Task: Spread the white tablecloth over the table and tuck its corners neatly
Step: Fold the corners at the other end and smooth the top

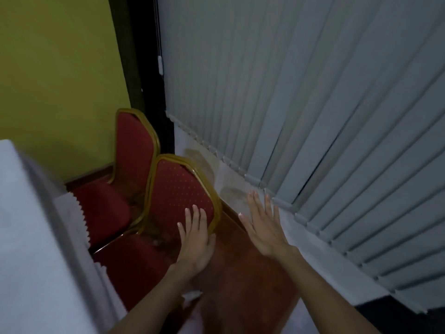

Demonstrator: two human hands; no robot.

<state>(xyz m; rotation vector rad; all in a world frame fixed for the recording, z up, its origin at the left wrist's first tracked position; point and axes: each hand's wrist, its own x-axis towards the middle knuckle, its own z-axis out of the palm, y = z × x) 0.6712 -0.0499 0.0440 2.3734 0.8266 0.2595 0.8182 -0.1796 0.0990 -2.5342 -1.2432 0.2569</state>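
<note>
Already the white tablecloth (36, 237) is lying draped over the table at the lower left, its long edge running from the near bottom up toward the yellow wall, its hem hanging in a zigzag-cut border beside two red banquet chairs (173, 198). Both hands are hovering well to its right, fingers straight and holding nothing; the left hand (196, 239) is nearer the cloth than the right hand (263, 225).
</note>
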